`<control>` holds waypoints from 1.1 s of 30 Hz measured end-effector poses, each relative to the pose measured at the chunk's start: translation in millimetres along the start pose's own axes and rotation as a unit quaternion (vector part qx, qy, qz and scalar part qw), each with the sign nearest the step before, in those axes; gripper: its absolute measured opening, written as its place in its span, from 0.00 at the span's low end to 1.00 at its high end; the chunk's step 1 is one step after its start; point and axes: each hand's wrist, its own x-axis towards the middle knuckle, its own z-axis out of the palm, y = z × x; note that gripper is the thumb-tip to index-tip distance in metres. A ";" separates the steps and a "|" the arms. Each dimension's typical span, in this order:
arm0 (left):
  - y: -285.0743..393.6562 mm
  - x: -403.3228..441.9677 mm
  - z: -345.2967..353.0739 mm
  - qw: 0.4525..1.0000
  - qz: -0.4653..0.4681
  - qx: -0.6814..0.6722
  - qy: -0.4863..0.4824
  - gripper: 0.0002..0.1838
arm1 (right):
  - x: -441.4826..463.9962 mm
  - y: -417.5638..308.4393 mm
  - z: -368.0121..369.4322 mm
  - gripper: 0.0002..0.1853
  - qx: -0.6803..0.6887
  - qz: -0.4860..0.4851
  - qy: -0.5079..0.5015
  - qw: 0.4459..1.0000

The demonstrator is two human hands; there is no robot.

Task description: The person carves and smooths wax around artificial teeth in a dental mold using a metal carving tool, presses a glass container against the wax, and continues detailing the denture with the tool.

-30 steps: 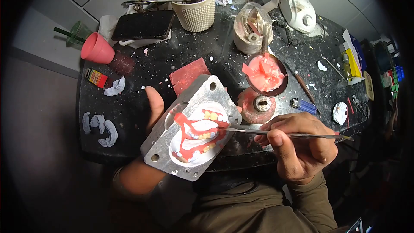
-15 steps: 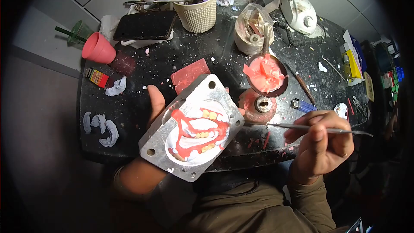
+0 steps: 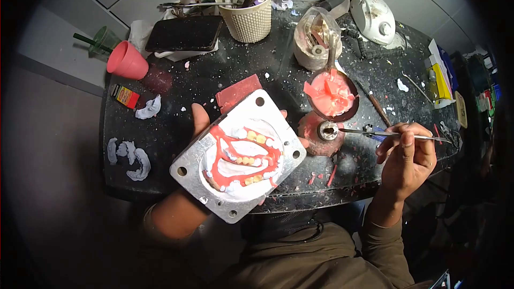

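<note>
My left hand [image 3: 201, 120] is under a metal dental flask [image 3: 257, 112], gripping it with the thumb at the left edge and fingertips at the right. White plaster [image 3: 235, 167] fills the flask, with red wax [image 3: 219, 147] and rows of yellowish and white teeth [image 3: 257, 138] on it. Pinched in my right hand [image 3: 404, 155] is a thin metal wax carver [image 3: 364, 132], pointing left. Its tip is at the metal neck of a small burner [image 3: 327, 130]; I cannot make out a flame. Behind the burner, a dark pan [image 3: 353, 107] holds pink wax [image 3: 332, 92].
A pink wax sheet [image 3: 238, 92] lies behind the flask. Plaster pieces [image 3: 139, 165] and a pink cup [image 3: 127, 60] stand left. At the back are a phone [image 3: 183, 33], a woven holder [image 3: 247, 24], a plastic-wrapped jar [image 3: 313, 45] and a white device [image 3: 373, 17]. A blue lighter [image 3: 378, 135] lies behind the carver.
My right hand has moved up, bringing the carver's tip from beside the burner to its neck. The flask has tilted so that its face turns more toward me.
</note>
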 end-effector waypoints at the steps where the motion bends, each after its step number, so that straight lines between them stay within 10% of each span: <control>1: 2.2 0.1 -3.0 1.000 -0.005 0.000 -0.005 0.73 | -0.3 1.1 -0.9 0.11 0.007 -0.001 -0.008 1.000; 33: 2.3 -2.3 0.1 1.000 -0.008 -0.005 -0.013 0.73 | 5.8 6.2 -31.8 0.12 -0.041 0.117 0.053 0.991</control>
